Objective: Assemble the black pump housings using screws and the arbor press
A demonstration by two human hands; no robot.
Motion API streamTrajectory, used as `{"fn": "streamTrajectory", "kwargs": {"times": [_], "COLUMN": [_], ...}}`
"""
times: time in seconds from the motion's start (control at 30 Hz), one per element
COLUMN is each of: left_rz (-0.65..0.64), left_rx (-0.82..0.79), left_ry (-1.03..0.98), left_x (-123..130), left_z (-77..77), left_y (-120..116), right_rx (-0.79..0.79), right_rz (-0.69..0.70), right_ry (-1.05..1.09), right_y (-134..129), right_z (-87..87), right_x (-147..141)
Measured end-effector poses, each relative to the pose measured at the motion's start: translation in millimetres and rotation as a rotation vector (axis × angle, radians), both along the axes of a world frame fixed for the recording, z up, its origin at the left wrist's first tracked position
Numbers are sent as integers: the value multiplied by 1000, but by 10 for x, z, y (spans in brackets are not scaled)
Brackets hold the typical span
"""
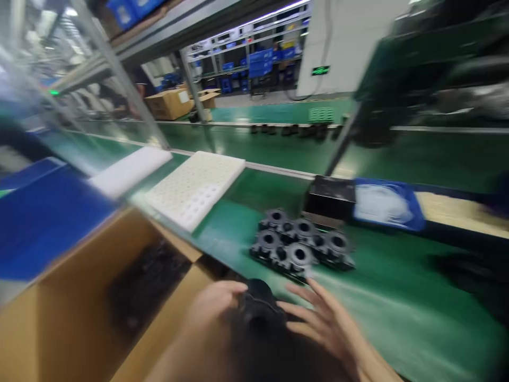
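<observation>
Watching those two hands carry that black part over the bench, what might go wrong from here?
The picture is motion-blurred, so this is a guess. The black part sits between the left hand and right hand with fingers spread, so it might slip. It could knock the cluster of black parts on the green bench, or fall into the open cardboard box.

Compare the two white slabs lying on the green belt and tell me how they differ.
The nearer white foam tray has a grid of round holes across its top; the farther white foam slab looks plain, though blur may hide detail. The holed tray is wider and lies closer to the cluster of black ring-shaped parts; the plain slab looks narrower. Both are white, flat, and angled alike on the green conveyor belt.
</observation>
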State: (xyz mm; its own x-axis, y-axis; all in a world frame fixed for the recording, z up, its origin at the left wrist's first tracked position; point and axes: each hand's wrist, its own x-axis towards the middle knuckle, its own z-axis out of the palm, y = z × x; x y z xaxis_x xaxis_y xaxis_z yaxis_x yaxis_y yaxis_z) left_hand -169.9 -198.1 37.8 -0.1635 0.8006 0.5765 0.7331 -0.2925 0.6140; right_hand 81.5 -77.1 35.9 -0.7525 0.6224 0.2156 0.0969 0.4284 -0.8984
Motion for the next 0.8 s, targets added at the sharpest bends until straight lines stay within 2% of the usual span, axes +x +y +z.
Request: {"fn": "streamTrajectory", "kwargs": {"times": [0.07, 0.13, 0.23, 0.33, 0.4, 0.43, 0.53, 0.6, 0.63, 0.73, 0.8], "left_rz": [-109, -151, -174, -301, -363, -376, -398, -436, -461, -536, -535], "left_rx": [5, -36, -150, -243, -264, -265, -285, -317, -328, -290, -256], "left_ry": [-34, -60, -78, -23, 4, 14, 101, 143, 144, 92, 47], "left_x": [474, 902, 1359, 1583, 1659, 1685, 1705, 1660, 1621, 1472, 1377], "left_z": [-134, -267, -359, -336, -319, -320, -359, -394, -409, -432, -428], "left_y": [190, 385, 632, 783, 824, 830, 810, 784, 770, 730, 705], "right_rx": [-241, -411, -550, -564, -428, -301, 240, 564, 673, 816, 779], "right_rz": [90, 49, -247, -450, -484, -487, -472, -436, -414, -349, -304], "right_ry": [77, 174, 257, 292, 237, 182, -84, -370, -537, -918, -949], "right_y": [-61, -74, -43, 4, 54, 91, 253, 378, 435, 566, 618], "right_z": [-29, -77, -122, -53, 78, 160, 363, 383, 354, 215, 183], "right_x": [173, 313, 501, 670, 769, 815, 938, 996, 1017, 1066, 1100]}}
